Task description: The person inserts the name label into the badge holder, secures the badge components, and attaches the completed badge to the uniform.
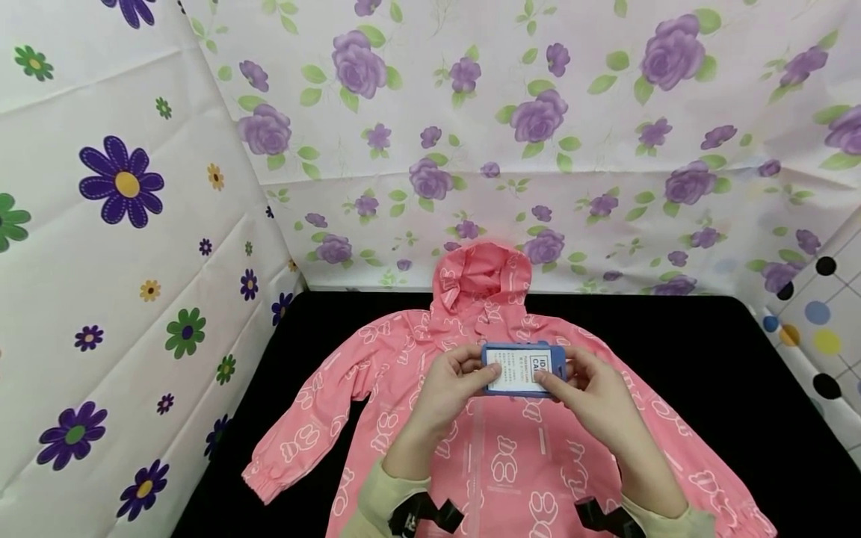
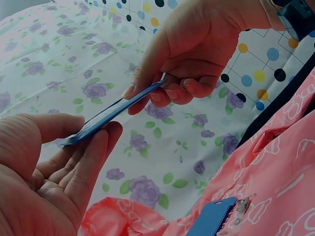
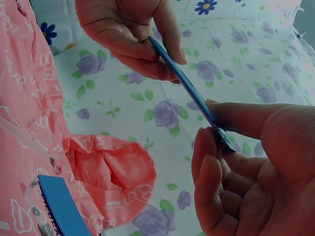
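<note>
A blue ID card holder with a printed white card in it is held level above the pink jacket. My left hand pinches its left end, thumb on the card face and fingers behind. My right hand pinches the opposite end the same way. Edge-on, the holder looks thin in both wrist views. A second flat blue piece lies on the jacket below, a metal clip beside it; the held holder mostly hides it in the head view.
The hooded jacket is spread, sleeves out, on a black tabletop. Its hood points to the far edge. Floral sheets stand behind and at the left, and a dotted sheet at the right.
</note>
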Tool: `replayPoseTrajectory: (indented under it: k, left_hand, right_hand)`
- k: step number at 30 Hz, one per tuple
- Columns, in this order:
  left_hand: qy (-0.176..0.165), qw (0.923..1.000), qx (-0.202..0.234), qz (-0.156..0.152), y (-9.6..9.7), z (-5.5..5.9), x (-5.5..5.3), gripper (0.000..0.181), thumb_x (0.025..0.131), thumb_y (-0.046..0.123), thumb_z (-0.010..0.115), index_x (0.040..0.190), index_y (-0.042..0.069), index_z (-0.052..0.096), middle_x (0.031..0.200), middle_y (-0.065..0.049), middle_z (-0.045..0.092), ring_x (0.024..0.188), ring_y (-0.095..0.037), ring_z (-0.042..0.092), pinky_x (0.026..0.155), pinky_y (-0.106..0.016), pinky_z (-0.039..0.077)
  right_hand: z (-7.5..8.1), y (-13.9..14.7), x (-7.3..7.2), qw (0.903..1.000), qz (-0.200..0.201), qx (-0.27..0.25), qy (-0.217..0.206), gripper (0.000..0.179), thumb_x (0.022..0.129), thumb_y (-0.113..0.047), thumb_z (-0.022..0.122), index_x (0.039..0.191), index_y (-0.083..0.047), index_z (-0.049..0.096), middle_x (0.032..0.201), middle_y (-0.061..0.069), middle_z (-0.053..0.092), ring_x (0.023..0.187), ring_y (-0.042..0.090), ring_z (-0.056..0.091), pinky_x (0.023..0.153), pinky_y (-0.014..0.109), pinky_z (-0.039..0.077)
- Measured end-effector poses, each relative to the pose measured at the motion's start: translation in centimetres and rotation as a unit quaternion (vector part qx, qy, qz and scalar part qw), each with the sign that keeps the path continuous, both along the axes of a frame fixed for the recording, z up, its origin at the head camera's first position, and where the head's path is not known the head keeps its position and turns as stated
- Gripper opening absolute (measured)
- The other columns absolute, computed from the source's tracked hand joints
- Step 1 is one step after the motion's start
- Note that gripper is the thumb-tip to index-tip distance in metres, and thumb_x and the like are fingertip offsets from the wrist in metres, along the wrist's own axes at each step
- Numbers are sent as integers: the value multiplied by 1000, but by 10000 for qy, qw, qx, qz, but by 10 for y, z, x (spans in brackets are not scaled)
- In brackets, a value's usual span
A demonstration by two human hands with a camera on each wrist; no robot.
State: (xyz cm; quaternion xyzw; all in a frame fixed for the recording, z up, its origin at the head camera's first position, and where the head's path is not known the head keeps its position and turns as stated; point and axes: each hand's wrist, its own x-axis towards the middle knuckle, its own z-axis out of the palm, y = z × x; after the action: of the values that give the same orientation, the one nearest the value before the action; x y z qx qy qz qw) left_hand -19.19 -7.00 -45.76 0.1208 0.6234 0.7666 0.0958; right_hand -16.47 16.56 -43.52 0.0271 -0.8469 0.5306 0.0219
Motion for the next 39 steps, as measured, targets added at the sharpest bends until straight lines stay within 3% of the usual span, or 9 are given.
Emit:
replayPoseTrajectory:
  k: [5, 19, 39]
  left_hand:
    - [15, 10000, 67, -10, 1, -2, -1, 35, 95, -2, 74, 126, -14, 65, 97, -7, 75, 86, -11, 74, 79, -28, 65]
    - [-2, 10000, 56, 7, -1, 1, 1, 34, 95, -2, 73, 125, -15, 65, 99, -9, 74, 87, -13, 75, 79, -28, 65]
    - [90, 10000, 32, 1, -4, 2, 0, 33, 95, -4, 71, 125, -14, 65, 100, -9, 74, 88, -14, 75, 81, -29, 65]
  right_hand:
    - [1, -1, 1, 10000, -9, 85, 11, 43, 100, -27, 80, 134, -4, 66, 95, 9, 68, 74, 19, 67, 63, 25, 57]
    - [0, -2, 2, 9997, -4, 229, 54, 45, 98, -24, 82, 133, -2, 65, 92, 7, 69, 73, 19, 65, 61, 24, 56]
    - [1, -3, 1, 10000, -72, 32, 49, 43, 98, -22, 82, 134, -4, 66, 94, 10, 70, 77, 23, 69, 65, 24, 59]
